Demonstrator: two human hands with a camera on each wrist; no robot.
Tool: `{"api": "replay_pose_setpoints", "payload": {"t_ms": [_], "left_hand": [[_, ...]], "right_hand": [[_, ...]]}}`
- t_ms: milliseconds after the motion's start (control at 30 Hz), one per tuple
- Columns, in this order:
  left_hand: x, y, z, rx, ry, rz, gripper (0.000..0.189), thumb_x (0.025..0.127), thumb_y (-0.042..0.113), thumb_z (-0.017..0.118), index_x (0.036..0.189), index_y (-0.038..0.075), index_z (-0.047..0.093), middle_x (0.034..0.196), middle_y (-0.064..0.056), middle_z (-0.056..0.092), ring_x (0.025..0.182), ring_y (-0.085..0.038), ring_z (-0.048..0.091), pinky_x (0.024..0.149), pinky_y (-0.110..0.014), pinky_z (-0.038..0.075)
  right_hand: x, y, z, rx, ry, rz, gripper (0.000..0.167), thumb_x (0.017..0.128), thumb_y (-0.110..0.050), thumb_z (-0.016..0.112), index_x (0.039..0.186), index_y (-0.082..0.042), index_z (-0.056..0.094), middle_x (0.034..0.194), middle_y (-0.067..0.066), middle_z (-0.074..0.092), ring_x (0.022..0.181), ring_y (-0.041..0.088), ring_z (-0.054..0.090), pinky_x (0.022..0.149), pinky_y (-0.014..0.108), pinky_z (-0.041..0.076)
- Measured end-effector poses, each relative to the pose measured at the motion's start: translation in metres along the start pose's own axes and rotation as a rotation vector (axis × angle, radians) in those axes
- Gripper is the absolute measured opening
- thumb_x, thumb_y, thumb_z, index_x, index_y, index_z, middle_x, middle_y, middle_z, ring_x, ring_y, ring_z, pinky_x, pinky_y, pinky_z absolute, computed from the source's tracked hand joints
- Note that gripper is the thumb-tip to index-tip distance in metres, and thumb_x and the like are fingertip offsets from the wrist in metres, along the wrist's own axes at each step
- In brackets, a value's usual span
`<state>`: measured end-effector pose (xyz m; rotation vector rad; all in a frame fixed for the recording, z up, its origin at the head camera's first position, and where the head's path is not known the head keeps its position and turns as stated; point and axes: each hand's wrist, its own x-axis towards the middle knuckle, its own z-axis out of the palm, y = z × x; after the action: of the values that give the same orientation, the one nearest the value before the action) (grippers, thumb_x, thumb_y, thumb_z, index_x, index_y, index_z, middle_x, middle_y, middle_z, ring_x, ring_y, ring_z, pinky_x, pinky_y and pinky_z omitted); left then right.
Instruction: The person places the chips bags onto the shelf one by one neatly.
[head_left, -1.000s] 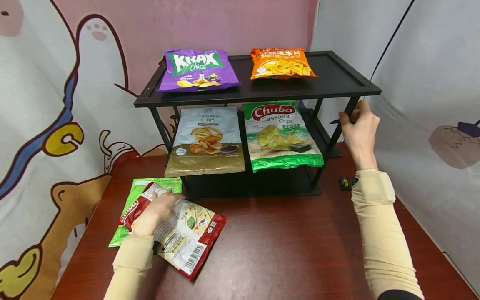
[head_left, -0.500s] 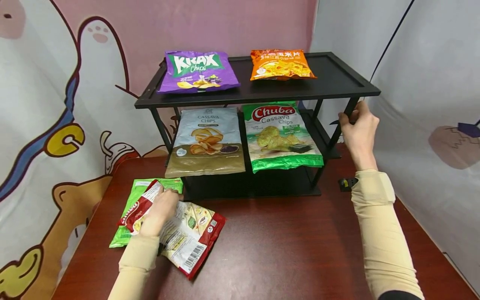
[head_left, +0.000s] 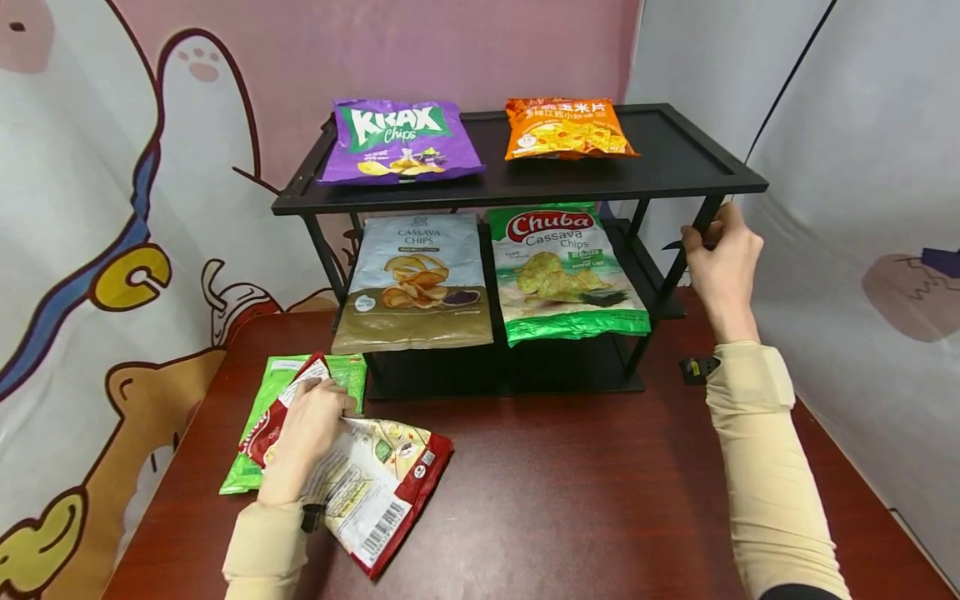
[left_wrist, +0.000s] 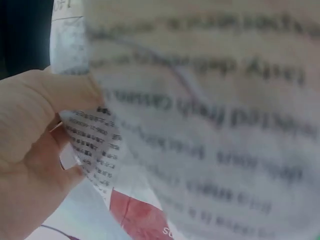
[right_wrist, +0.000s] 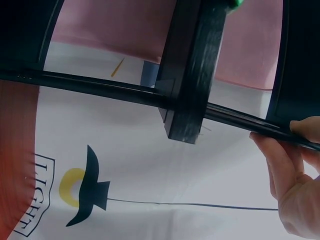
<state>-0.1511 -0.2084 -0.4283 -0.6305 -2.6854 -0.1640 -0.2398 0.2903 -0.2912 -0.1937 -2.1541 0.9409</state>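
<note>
Grasping seems underway: left grip (head_left: 313,421) pinches red bag (head_left: 375,496) front-left of shelf (head_left: 678,150), right grip (head_left: 724,267) its post (right_wrist: 100,87); lifting likely needs steadiness.

Upper middle of frame: I see a purple KRAX bag (head_left: 403,143), orange bag (head_left: 570,129) at its right. Centre: silver-gold bag (head_left: 415,283), green Chuba bag (head_left: 566,275). Left: cartoon backdrop (head_left: 67,175).

The left forearm (head_left: 262,542) is slanting forward and inward; the left hand (head_left: 315,417) is pinching with its back turned upward — thumb and fingers closing toward each other. The right forearm (head_left: 761,450) is pointing forward, leaning slightly inward, and the right hand (head_left: 727,267) is gripping at the far end — fingers curling, thumb opposing them, wrist lying nearly straight.
</note>
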Motion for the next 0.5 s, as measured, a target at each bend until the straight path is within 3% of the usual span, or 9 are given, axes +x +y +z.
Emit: {"api": "replay_pose_setpoints", "payload": {"t_ms": [333,500], "left_hand": [[-0.001,-0.002,-0.012,-0.053,0.422,-0.019,0.027,0.057,-0.014,0.057,0.049,0.011,0.053,0.055,-0.004,0.056,0.065,-0.026,0.054,0.084,-0.055,0.033],[0.002,-0.004,-0.009,-0.099,0.653,-0.017,0.027,0.060,-0.015,0.056,0.049,0.009,0.053,0.054,-0.006,0.053,0.062,-0.028,0.051,0.085,-0.057,0.033]], "right_hand": [[0.000,0.000,0.000,0.005,-0.004,0.007,0.007,0.087,-0.017,0.058,0.088,-0.011,0.055,0.062,-0.030,0.042,0.057,-0.018,0.043,0.060,0.008,0.035],[0.000,0.000,0.000,0.002,-0.002,0.005,0.008,0.087,-0.016,0.058,0.089,-0.009,0.055,0.063,-0.028,0.043,0.057,-0.019,0.043,0.060,0.008,0.035]]}}
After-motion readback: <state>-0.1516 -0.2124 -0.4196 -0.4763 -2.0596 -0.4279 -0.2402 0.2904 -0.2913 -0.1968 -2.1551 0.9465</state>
